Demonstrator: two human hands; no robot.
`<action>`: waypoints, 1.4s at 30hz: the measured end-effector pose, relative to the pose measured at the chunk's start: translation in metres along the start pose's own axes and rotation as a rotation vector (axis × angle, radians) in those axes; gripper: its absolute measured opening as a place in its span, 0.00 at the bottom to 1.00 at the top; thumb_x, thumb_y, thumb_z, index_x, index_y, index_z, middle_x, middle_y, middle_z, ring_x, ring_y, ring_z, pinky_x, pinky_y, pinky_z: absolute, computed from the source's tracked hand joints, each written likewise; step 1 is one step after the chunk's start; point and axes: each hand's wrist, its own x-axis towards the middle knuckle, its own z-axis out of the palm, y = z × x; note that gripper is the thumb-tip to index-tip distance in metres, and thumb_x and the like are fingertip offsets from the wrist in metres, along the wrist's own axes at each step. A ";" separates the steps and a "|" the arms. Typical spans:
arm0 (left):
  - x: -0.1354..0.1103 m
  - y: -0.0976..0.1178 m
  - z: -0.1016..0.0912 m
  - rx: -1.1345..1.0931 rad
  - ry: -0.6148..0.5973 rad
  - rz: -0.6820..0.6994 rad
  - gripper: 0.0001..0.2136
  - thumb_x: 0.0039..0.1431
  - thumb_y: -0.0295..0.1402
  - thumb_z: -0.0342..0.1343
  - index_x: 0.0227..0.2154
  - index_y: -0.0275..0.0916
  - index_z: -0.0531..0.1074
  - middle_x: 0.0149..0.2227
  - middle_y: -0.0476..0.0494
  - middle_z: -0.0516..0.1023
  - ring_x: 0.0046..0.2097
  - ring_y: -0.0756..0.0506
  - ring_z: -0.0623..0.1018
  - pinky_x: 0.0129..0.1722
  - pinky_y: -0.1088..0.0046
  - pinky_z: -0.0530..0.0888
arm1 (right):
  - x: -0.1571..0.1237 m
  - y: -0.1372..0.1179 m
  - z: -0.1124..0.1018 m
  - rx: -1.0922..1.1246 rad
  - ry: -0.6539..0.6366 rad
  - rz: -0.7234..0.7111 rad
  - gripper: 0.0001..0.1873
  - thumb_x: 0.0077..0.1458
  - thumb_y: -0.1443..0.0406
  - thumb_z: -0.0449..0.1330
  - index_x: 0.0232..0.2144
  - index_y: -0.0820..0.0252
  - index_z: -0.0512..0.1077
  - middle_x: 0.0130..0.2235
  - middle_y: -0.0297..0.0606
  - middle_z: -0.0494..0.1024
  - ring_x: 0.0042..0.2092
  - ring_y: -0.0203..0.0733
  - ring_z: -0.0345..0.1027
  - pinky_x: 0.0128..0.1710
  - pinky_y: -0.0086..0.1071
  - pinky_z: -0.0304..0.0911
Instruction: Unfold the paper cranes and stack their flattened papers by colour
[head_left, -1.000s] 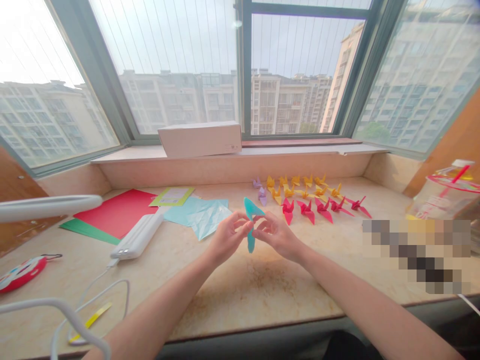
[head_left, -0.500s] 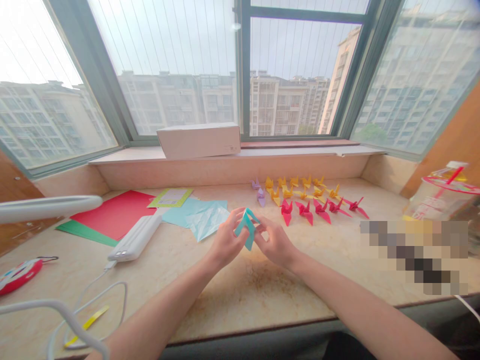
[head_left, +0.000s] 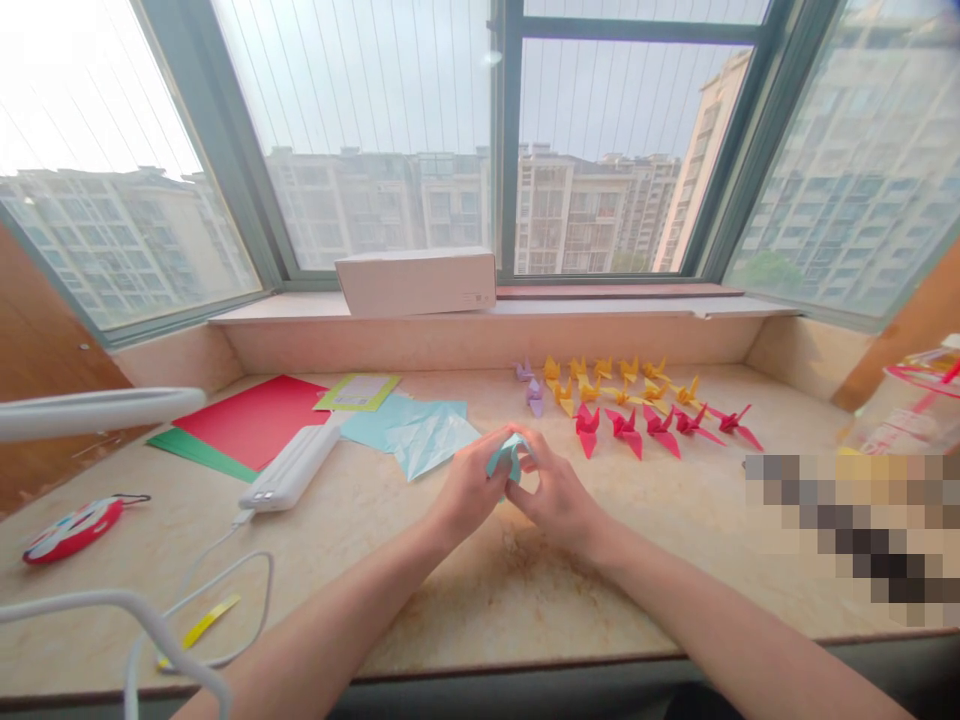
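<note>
Teal paper (head_left: pixel 501 461) — less visible between fingers (head_left: pixel 538 456) now

Teal paper (head_left: pixel 502 458) matt; power bank (head_left: pixel 292 468) smooth plastic.

- the left hand (head_left: pixel 476 490) was bare, with slender fingers, a smooth back and a narrow wrist.
- the right hand (head_left: pixel 559 495) was bare too, its fingers slim and its thumb short-looking.
- the left forearm (head_left: pixel 367 615) was uncovered along its visible length, slim at the wrist and broader toward the lower edge.
- the right forearm (head_left: pixel 701 605) was likewise uncovered, long and smooth, with the same taper.
- a rounded black patch (head_left: pixel 701 706) showed at the bottom edge, perhaps clothing; too little was visible to tell.
</note>
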 end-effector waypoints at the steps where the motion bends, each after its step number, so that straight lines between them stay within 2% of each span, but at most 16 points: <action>1: 0.000 0.001 0.000 0.004 -0.008 0.005 0.14 0.58 0.25 0.50 0.41 0.44 0.77 0.42 0.46 0.81 0.42 0.41 0.79 0.45 0.65 0.73 | 0.000 0.000 0.000 -0.005 -0.002 0.002 0.34 0.52 0.67 0.62 0.60 0.51 0.56 0.47 0.41 0.77 0.41 0.46 0.75 0.42 0.41 0.72; 4: -0.001 -0.001 0.000 0.002 0.018 0.019 0.15 0.58 0.25 0.50 0.42 0.44 0.77 0.42 0.48 0.82 0.43 0.42 0.79 0.46 0.67 0.73 | -0.002 -0.002 -0.001 -0.022 -0.012 -0.017 0.33 0.54 0.67 0.60 0.61 0.52 0.56 0.49 0.42 0.77 0.45 0.47 0.75 0.45 0.42 0.71; 7: -0.003 -0.008 0.002 0.043 0.060 -0.027 0.21 0.54 0.21 0.49 0.48 0.43 0.76 0.41 0.47 0.82 0.43 0.43 0.79 0.46 0.67 0.74 | -0.002 -0.003 -0.003 -0.032 -0.022 -0.024 0.33 0.55 0.67 0.59 0.62 0.53 0.55 0.47 0.42 0.78 0.45 0.48 0.75 0.45 0.41 0.70; 11: -0.004 -0.015 0.003 0.077 0.089 -0.081 0.27 0.52 0.19 0.49 0.55 0.41 0.71 0.46 0.45 0.82 0.43 0.44 0.80 0.47 0.67 0.74 | 0.000 -0.002 -0.011 -0.018 -0.018 0.026 0.27 0.60 0.65 0.55 0.61 0.54 0.58 0.46 0.42 0.79 0.43 0.47 0.76 0.35 0.34 0.71; 13: -0.003 -0.017 0.002 0.062 0.095 -0.055 0.24 0.53 0.19 0.49 0.53 0.40 0.74 0.50 0.43 0.80 0.49 0.43 0.78 0.52 0.65 0.72 | 0.002 -0.001 -0.016 0.017 -0.004 0.027 0.21 0.62 0.64 0.52 0.58 0.54 0.63 0.46 0.42 0.80 0.42 0.46 0.76 0.32 0.31 0.70; 15: -0.001 -0.017 0.001 0.032 0.098 -0.035 0.22 0.55 0.20 0.49 0.50 0.40 0.76 0.53 0.41 0.78 0.54 0.41 0.76 0.56 0.62 0.69 | 0.003 0.000 -0.019 0.056 0.026 0.017 0.16 0.63 0.64 0.51 0.52 0.54 0.68 0.46 0.41 0.80 0.42 0.44 0.76 0.34 0.31 0.70; 19: 0.002 -0.014 -0.005 -0.122 0.086 -0.053 0.21 0.54 0.20 0.50 0.47 0.41 0.78 0.57 0.39 0.73 0.58 0.40 0.73 0.59 0.59 0.67 | 0.005 0.004 -0.022 0.193 0.121 0.058 0.13 0.61 0.65 0.53 0.45 0.56 0.74 0.42 0.40 0.81 0.37 0.43 0.76 0.33 0.31 0.69; 21: 0.002 -0.011 -0.008 -0.240 0.057 -0.065 0.18 0.55 0.23 0.53 0.46 0.40 0.79 0.59 0.37 0.72 0.60 0.38 0.70 0.59 0.60 0.66 | 0.007 0.009 -0.022 0.277 0.157 0.087 0.13 0.59 0.66 0.53 0.42 0.57 0.76 0.40 0.39 0.81 0.36 0.42 0.75 0.33 0.31 0.69; 23: 0.000 -0.008 -0.011 -0.381 0.001 -0.074 0.15 0.58 0.30 0.55 0.47 0.38 0.78 0.60 0.36 0.70 0.61 0.36 0.68 0.58 0.60 0.66 | 0.008 0.013 -0.024 0.336 0.192 0.087 0.11 0.58 0.67 0.55 0.39 0.57 0.77 0.40 0.39 0.82 0.39 0.43 0.76 0.36 0.33 0.70; 26: -0.002 -0.004 -0.011 -0.665 -0.075 -0.137 0.19 0.62 0.43 0.53 0.51 0.39 0.75 0.58 0.34 0.72 0.56 0.37 0.73 0.51 0.62 0.70 | 0.010 0.019 -0.026 0.364 0.253 0.025 0.11 0.56 0.68 0.57 0.37 0.55 0.79 0.44 0.39 0.81 0.46 0.46 0.74 0.45 0.37 0.70; 28: -0.001 -0.003 -0.010 -0.817 -0.070 -0.210 0.22 0.63 0.46 0.52 0.55 0.41 0.69 0.52 0.35 0.76 0.48 0.40 0.77 0.45 0.65 0.72 | 0.009 0.020 -0.027 0.325 0.252 -0.039 0.12 0.56 0.69 0.57 0.38 0.53 0.80 0.47 0.39 0.80 0.50 0.47 0.73 0.49 0.39 0.68; 31: 0.002 -0.002 -0.011 -0.842 -0.039 -0.337 0.26 0.57 0.45 0.60 0.56 0.41 0.65 0.42 0.40 0.79 0.39 0.45 0.78 0.39 0.70 0.72 | 0.008 0.016 -0.028 0.214 0.191 -0.123 0.17 0.58 0.70 0.55 0.42 0.50 0.79 0.49 0.39 0.79 0.50 0.46 0.72 0.51 0.40 0.67; 34: 0.005 -0.004 -0.013 -0.774 -0.034 -0.428 0.27 0.51 0.40 0.67 0.52 0.39 0.67 0.38 0.42 0.79 0.35 0.47 0.77 0.35 0.72 0.72 | 0.007 0.010 -0.029 0.135 0.145 -0.168 0.21 0.58 0.72 0.52 0.48 0.50 0.77 0.51 0.39 0.77 0.52 0.45 0.71 0.52 0.41 0.66; 38: 0.008 -0.008 -0.015 -0.712 0.029 -0.387 0.23 0.47 0.36 0.69 0.46 0.37 0.72 0.38 0.42 0.80 0.37 0.47 0.78 0.37 0.73 0.71 | 0.008 0.005 -0.031 0.144 0.136 -0.123 0.21 0.59 0.71 0.50 0.48 0.54 0.76 0.52 0.41 0.77 0.54 0.46 0.70 0.55 0.43 0.64; 42: 0.009 -0.008 -0.013 -0.673 0.116 -0.357 0.21 0.47 0.35 0.69 0.43 0.36 0.72 0.36 0.43 0.81 0.36 0.48 0.78 0.38 0.72 0.72 | 0.010 0.007 -0.027 0.312 0.075 0.079 0.14 0.59 0.63 0.57 0.47 0.56 0.75 0.46 0.42 0.80 0.47 0.47 0.74 0.48 0.42 0.70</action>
